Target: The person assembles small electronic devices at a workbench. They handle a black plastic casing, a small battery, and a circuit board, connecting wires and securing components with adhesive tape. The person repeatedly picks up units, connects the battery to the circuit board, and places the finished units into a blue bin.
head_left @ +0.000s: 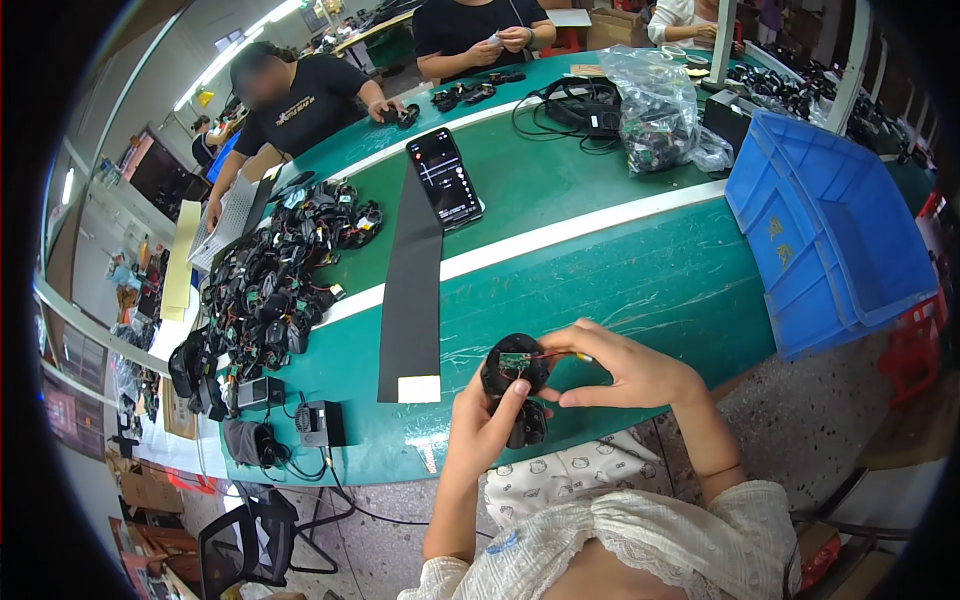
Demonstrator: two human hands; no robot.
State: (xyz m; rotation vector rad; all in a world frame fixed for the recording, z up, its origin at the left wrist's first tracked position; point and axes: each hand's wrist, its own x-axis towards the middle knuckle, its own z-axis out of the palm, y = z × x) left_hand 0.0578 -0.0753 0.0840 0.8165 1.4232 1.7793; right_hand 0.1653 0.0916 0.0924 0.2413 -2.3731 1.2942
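The left hand (483,425) is wrapped around a round black part (515,366) with a small green circuit board showing inside, held over the near edge of the green table (620,290). The right hand (620,368) pinches closed at the part's right side, on what looks like a thin red wire, though it is too small to be sure. Just beyond lies a black strip (412,290), with a phone (445,178) at its far end. A heap of black parts (275,280) sits left, a blue bin (830,235) right.

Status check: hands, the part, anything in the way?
Left hand grips round black housing, green board showing. Right hand pinches its thin wires. Black strip lies clear, left of the hands.
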